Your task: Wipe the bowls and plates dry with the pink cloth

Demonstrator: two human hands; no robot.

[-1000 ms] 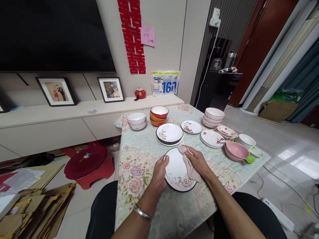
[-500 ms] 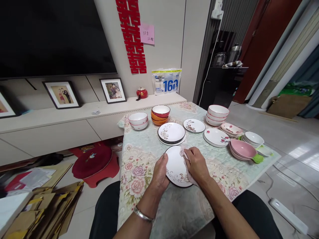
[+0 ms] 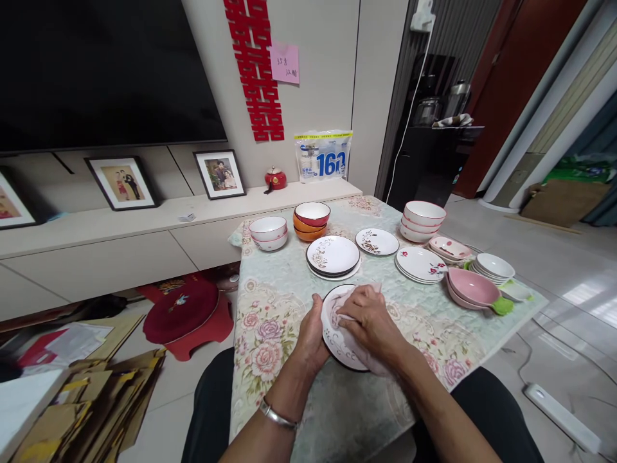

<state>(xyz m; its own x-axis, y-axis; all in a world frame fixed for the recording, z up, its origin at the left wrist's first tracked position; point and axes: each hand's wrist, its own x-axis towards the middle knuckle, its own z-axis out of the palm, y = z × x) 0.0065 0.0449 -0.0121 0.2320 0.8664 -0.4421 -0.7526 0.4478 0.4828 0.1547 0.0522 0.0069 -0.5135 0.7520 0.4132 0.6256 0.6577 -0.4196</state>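
Left grip [image 3: 311,331], one: curling part-closed around the left rim of the plate [image 3: 338,344], thumb standing up at the edge, fingers passing out of sight beneath. Right grip [image 3: 372,320], one: bunching a pale pink cloth [image 3: 360,350] under bent fingers and pressing it onto the plate's face. Plate, one, white, dark-rimmed, patterned: sitting between the two grips over the near part of the counter [image 3: 265,305]; whether its underside is touching the counter, cannot tell. Handling, as judged: stiff, fairly light, glazed and so probably slippery, liable to chip if knocked; rim offering the surest hold, thumb above and fingers below, opposite the pressing side. Cloth, as judged: soft, light, yielding to any pinch. Beyond, on the counter: a stack of plates [image 3: 332,254] standing just past the held one; a lone plate [image 3: 380,242] lying to its right; orange and red bowls [image 3: 310,226] nesting behind; two white bowls [image 3: 268,234] standing left of those
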